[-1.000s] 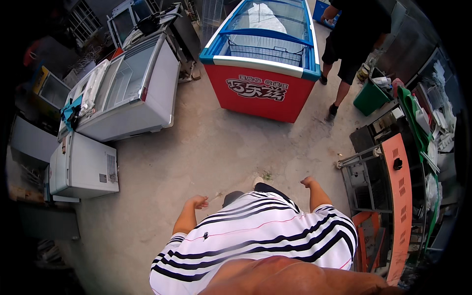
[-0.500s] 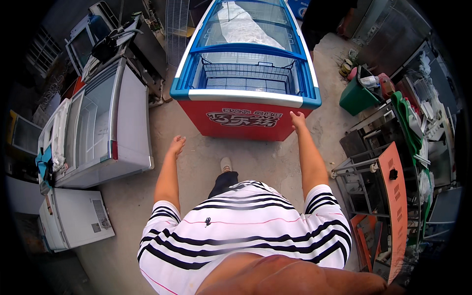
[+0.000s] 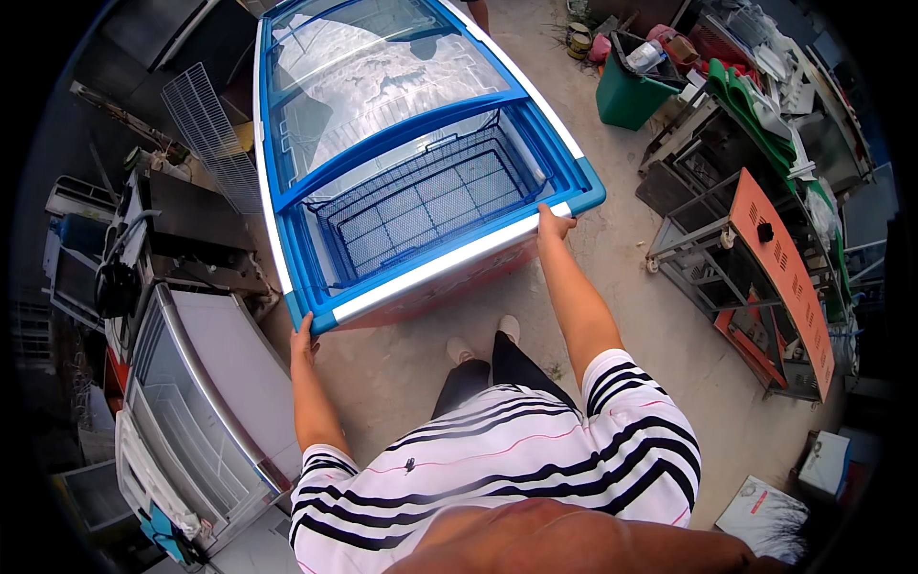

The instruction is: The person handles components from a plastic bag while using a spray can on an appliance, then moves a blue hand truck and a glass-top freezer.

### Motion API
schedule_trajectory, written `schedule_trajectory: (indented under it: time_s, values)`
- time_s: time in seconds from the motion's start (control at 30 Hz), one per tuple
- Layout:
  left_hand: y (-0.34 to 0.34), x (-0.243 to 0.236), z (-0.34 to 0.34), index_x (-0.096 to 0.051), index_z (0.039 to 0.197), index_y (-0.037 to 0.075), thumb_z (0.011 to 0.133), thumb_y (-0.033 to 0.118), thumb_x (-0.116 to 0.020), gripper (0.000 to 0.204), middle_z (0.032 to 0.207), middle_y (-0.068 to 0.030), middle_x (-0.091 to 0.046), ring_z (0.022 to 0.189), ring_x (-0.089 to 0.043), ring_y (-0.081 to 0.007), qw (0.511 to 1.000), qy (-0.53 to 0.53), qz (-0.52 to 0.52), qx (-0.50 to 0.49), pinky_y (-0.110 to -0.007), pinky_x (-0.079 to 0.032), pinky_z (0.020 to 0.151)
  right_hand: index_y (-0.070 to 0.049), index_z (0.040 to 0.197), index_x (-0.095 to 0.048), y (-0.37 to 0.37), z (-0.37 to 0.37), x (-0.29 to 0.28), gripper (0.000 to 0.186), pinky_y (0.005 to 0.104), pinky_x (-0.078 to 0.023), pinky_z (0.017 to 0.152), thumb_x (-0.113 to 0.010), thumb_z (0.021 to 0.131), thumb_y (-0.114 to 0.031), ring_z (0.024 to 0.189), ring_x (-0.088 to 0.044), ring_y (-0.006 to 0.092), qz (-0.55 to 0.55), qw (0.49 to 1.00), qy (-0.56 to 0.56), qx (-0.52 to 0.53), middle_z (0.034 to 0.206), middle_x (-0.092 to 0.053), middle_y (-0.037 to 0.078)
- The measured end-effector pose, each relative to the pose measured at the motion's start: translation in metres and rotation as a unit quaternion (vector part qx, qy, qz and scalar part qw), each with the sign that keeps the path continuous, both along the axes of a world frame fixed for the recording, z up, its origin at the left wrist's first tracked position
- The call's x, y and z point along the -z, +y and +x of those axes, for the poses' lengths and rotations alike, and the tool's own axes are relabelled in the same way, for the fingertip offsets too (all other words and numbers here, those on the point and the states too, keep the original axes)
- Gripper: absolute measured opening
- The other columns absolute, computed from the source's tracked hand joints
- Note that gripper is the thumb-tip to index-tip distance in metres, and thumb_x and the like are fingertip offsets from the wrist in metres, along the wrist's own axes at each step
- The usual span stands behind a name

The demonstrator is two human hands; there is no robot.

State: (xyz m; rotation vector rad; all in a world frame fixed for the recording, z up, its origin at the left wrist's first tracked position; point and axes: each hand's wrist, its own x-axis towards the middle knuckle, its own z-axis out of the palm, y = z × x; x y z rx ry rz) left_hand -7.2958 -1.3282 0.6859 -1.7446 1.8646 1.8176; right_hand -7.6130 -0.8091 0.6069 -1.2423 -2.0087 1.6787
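A chest freezer (image 3: 430, 271) with a blue and white rim and a red front stands in front of me. Its curved glass lid (image 3: 382, 86) reflects bright sky. Through the near opening a blue wire basket (image 3: 421, 206) shows inside. My left hand (image 3: 304, 346) grips the near left corner of the rim. Near the right corner, my right hand (image 3: 555, 226) is closed over the same edge, thumb on top. The undersides of the fingers are hidden.
On the left stands a grey glass-topped freezer (image 3: 201, 383), with a wire rack (image 3: 212, 134) farther back. A green bin (image 3: 631, 91) holds rubbish at the right. Nearby are a metal frame (image 3: 693, 249) on casters and an orange panel (image 3: 779, 277). Another person's leg shows at the top.
I have come closer to the chest freezer, and both hands have moved from free air onto its near rim. The view has turned, so the freezer now sits aslant and farther left.
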Motion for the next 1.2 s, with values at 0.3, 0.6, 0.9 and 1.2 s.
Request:
schedule_trajectory:
  time_s: [0.3,0.6,0.9,1.2]
  values:
    - [-0.033,0.039,0.000,-0.050,0.115,0.001,0.077,0.017,-0.062,0.043,0.108,-0.0116,-0.056,0.099,-0.056,-0.0248,0.981,0.176,0.040,-0.067,-0.040,-0.047,0.087,0.006,0.137,-0.003,-0.012,0.023,-0.042,0.099,0.0390,-0.034,0.103,-0.069,0.065,-0.010,0.121,-0.041,0.0365,-0.060,0.995,0.067,-0.040,0.133,-0.033,0.027]
    - [-0.033,0.041,0.004,-0.053,0.104,0.002,0.084,0.029,-0.055,0.035,0.104,-0.0105,-0.055,0.098,-0.054,-0.0238,0.985,0.130,0.014,-0.109,-0.036,-0.045,0.088,0.008,0.135,-0.008,-0.015,0.027,-0.067,0.099,0.0441,-0.038,0.098,-0.071,0.063,-0.017,0.115,-0.045,0.0431,-0.040,0.997,0.042,-0.058,0.125,-0.037,0.033]
    - [0.001,0.041,-0.004,-0.057,0.093,0.007,0.078,0.028,-0.064,0.027,0.089,-0.0042,-0.057,0.084,-0.057,-0.0180,0.982,0.154,-0.028,-0.105,-0.031,-0.049,0.072,0.011,0.132,-0.012,0.010,-0.008,-0.087,0.102,0.0363,-0.045,0.093,-0.077,0.062,-0.024,0.110,-0.052,0.0360,-0.051,0.994,0.003,-0.099,0.124,-0.044,0.030]
    - [0.034,0.002,0.001,-0.053,0.104,0.005,0.075,0.025,-0.063,0.036,0.097,-0.0072,-0.054,0.089,-0.055,-0.0187,0.986,0.137,-0.025,-0.095,-0.032,-0.046,0.079,0.012,0.131,-0.004,0.020,-0.033,-0.082,0.105,0.0390,-0.057,0.067,-0.077,0.066,-0.025,0.087,-0.064,0.0338,-0.032,0.986,0.021,-0.165,0.111,-0.051,0.030]
